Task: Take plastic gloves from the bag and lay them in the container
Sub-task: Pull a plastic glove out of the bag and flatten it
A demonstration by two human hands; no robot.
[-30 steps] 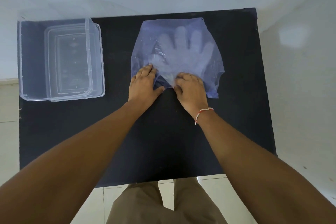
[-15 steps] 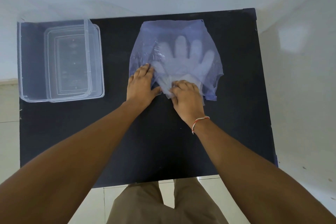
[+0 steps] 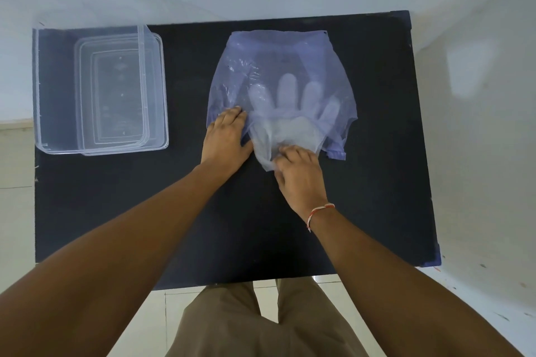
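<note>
A thin bluish plastic bag (image 3: 278, 58) lies flat on the black table (image 3: 377, 182), its mouth toward me. Inside it sits a stack of clear plastic gloves (image 3: 287, 122), fingers pointing away; their cuffs stick out of the mouth. My left hand (image 3: 227, 139) presses flat on the bag's near left corner. My right hand (image 3: 298, 174) pinches the glove cuffs just outside the bag mouth. A clear rectangular container (image 3: 40, 90) stands at the table's far left, with nothing in it.
A clear lid (image 3: 158, 90) lies under or beside the container's right side. The table is backed by a white wall, with pale floor to the right and in front. My legs show below the table's near edge.
My right hand has drawn back toward me with the glove cuffs, sliding the gloves partway out of the bag. My left hand has stayed on the bag's corner.
</note>
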